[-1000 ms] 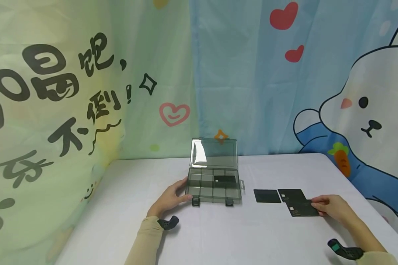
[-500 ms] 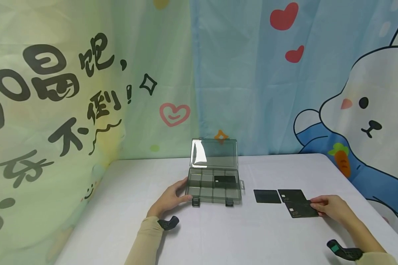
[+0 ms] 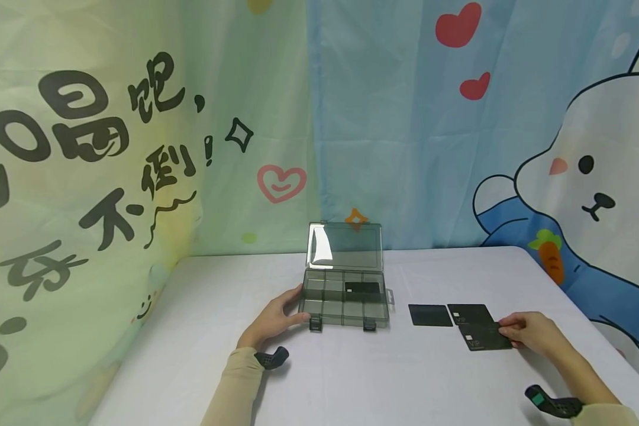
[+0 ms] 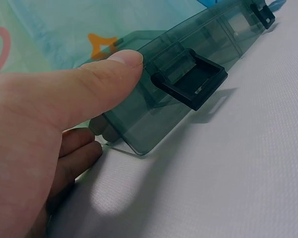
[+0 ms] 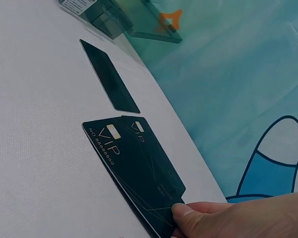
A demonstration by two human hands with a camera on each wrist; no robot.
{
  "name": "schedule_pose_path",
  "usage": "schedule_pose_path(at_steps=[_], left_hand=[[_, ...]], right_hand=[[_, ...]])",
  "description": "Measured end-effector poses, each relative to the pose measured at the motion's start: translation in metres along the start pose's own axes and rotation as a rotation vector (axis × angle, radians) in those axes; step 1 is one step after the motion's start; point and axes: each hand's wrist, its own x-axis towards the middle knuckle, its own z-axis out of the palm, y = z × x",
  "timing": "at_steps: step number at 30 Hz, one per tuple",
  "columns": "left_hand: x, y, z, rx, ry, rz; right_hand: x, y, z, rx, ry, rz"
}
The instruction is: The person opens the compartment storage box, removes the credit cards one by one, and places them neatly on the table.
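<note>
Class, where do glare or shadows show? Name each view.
Head view: white glare on the raised box lid; left wrist view: soft shadows on the white table beside the left hand; right wrist view: the held VIP card shows no bright glare.

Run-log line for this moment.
left hand: grips case; right hand: pinches front VIP card, overlapping rear VIP card; lid: open; inside case: black card; on table: plain card

Left grip (image 4: pixel 44 114) on a translucent box's (image 4: pixel 211 42) corner, black latch (image 4: pixel 191 82) just beside, white cloth (image 4: pixel 238 173) beneath
</note>
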Motion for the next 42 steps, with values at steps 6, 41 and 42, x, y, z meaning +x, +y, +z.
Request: schedule_pose_path(at_steps=[6,41,42], left_hand=[[0.0001,0.0016,-0.0011,0.005,-0.001,0.01],[-0.0015,0.002,-0.0002,-0.002,-0.002,0.025],[-0.0013,0.0019,-0.0005,-0.001,-0.002,0.024]], right_hand=[[-0.0001,-0.0015,-0.0005,-0.007,0.007,-0.003],[-0.004,-0.0027,0.0027,-0.026,0.032,-0.015],[-0.0045,-0.0035,0.0026,-0.032,0.036,-0.021]])
